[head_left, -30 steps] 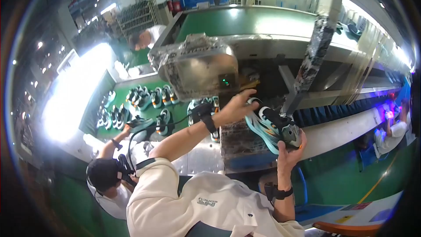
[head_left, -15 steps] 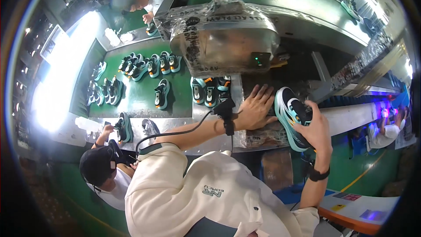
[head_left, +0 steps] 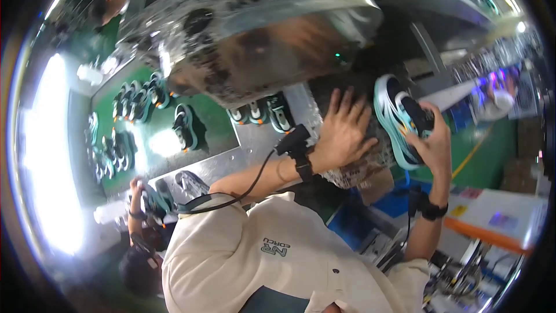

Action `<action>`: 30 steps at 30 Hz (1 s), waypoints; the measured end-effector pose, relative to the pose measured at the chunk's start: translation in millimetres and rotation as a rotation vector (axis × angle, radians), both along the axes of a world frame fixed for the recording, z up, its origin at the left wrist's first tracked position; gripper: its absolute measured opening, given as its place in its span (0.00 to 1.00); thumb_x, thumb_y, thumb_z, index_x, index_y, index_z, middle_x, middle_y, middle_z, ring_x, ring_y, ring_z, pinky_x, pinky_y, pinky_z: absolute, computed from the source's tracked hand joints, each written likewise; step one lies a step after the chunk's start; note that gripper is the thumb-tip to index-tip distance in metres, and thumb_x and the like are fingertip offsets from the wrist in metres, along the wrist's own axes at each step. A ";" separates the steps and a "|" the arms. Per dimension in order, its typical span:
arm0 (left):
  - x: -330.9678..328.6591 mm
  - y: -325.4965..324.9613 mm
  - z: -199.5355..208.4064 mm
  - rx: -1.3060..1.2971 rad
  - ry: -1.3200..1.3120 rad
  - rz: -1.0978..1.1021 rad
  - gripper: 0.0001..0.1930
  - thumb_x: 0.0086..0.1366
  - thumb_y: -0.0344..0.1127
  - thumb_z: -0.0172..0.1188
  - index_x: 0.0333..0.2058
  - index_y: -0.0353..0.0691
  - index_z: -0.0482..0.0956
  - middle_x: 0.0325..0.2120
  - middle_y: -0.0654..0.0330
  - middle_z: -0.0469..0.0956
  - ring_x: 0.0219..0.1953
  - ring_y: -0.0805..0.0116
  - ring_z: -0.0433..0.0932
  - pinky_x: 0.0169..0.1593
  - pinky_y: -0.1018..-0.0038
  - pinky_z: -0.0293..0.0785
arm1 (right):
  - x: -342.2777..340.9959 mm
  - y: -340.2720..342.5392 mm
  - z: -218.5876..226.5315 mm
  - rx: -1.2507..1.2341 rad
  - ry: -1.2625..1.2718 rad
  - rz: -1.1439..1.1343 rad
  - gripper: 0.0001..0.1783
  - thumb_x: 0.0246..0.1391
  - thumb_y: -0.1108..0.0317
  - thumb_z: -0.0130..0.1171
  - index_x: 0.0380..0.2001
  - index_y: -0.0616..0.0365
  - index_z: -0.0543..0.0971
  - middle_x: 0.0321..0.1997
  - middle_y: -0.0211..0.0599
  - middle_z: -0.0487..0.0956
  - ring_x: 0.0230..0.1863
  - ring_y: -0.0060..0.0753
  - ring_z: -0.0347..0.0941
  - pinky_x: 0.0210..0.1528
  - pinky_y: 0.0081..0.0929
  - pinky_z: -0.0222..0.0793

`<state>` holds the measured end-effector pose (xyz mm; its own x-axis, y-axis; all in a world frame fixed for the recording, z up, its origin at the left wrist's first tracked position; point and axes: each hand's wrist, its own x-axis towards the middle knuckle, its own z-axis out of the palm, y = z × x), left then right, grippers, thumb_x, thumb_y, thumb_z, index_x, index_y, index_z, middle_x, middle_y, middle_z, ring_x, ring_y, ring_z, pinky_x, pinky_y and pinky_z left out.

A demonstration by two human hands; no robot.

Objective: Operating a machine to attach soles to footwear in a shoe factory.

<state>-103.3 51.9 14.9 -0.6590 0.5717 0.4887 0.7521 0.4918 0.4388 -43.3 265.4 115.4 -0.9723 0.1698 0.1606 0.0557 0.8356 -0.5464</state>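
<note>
At the right, my right hand (head_left: pixel 433 138) grips a black, white and teal sneaker (head_left: pixel 396 115) by its side, thumb across the upper and fingers around the collar. The sneaker's toe points away from me and its thick teal sole faces left. My left hand (head_left: pixel 346 130) lies palm down with fingers spread on a plastic-wrapped surface (head_left: pixel 362 168), just left of the sneaker and apart from it. A black band with a cabled device (head_left: pixel 296 142) sits on my left wrist.
A plastic-wrapped machine (head_left: pixel 272 52) with a small green light stands ahead of my hands. Several similar sneakers (head_left: pixel 136 101) stand on the green surface at left. A grey shoe (head_left: pixel 191 184) lies near my left forearm; a co-worker's hand (head_left: pixel 136 185) is beyond it.
The whole view has shifted and tilted, so the machine looms larger. My right hand keeps its grip on the sneaker; my left hand stays spread beside it. The co-worker at lower left has moved.
</note>
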 end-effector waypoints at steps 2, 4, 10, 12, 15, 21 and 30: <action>-0.4 1.0 -1.7 0.007 0.038 -0.018 0.33 0.57 0.55 0.62 0.51 0.31 0.74 0.58 0.44 0.67 0.64 0.40 0.59 0.67 0.44 0.48 | 3.4 6.0 -7.5 0.014 0.100 0.012 0.32 0.37 0.72 0.69 0.51 0.57 0.72 0.41 0.46 0.81 0.43 0.43 0.80 0.48 0.34 0.73; -0.9 4.2 -2.1 0.016 0.031 -0.047 0.32 0.57 0.55 0.63 0.50 0.32 0.76 0.58 0.43 0.68 0.63 0.39 0.61 0.67 0.43 0.50 | 7.0 0.0 -9.6 0.134 0.044 -0.141 0.33 0.39 0.62 0.72 0.50 0.55 0.72 0.44 0.47 0.81 0.47 0.50 0.79 0.49 0.41 0.72; -4.0 2.9 -17.6 -0.002 0.077 -0.196 0.30 0.63 0.49 0.61 0.53 0.29 0.73 0.56 0.41 0.70 0.60 0.44 0.67 0.65 0.51 0.56 | 54.2 -20.5 -23.4 0.064 0.355 -0.402 0.33 0.43 0.56 0.70 0.52 0.53 0.71 0.41 0.50 0.80 0.42 0.55 0.78 0.44 0.45 0.73; 8.8 2.8 -14.9 0.249 -0.361 -0.341 0.31 0.68 0.49 0.56 0.58 0.26 0.67 0.59 0.40 0.67 0.61 0.47 0.67 0.65 0.58 0.58 | 87.2 -34.7 -45.5 -0.057 0.632 -0.516 0.34 0.42 0.59 0.71 0.52 0.55 0.70 0.44 0.48 0.79 0.45 0.48 0.78 0.48 0.39 0.72; 93.3 31.6 28.5 0.378 -0.699 -0.656 0.32 0.72 0.48 0.51 0.62 0.25 0.61 0.61 0.43 0.65 0.61 0.56 0.66 0.64 0.65 0.59 | 183.4 -59.3 -47.5 -0.653 0.668 -0.667 0.37 0.39 0.64 0.72 0.54 0.58 0.69 0.48 0.43 0.77 0.52 0.37 0.73 0.54 0.33 0.68; 289.7 87.6 36.7 0.131 -1.488 -1.045 0.23 0.72 0.45 0.51 0.55 0.30 0.70 0.48 0.57 0.75 0.48 0.71 0.74 0.52 0.73 0.70 | 394.0 -90.4 -53.6 -0.736 0.944 -0.937 0.41 0.38 0.70 0.72 0.58 0.60 0.67 0.52 0.39 0.75 0.56 0.29 0.69 0.61 0.29 0.62; 557.2 195.6 20.0 -0.627 -1.195 -1.657 0.24 0.73 0.51 0.47 0.47 0.30 0.74 0.41 0.58 0.77 0.44 0.72 0.72 0.48 0.73 0.69 | 674.7 -151.8 -65.7 -0.527 1.167 -1.713 0.36 0.37 0.74 0.69 0.55 0.60 0.71 0.48 0.36 0.76 0.46 0.27 0.73 0.53 0.27 0.69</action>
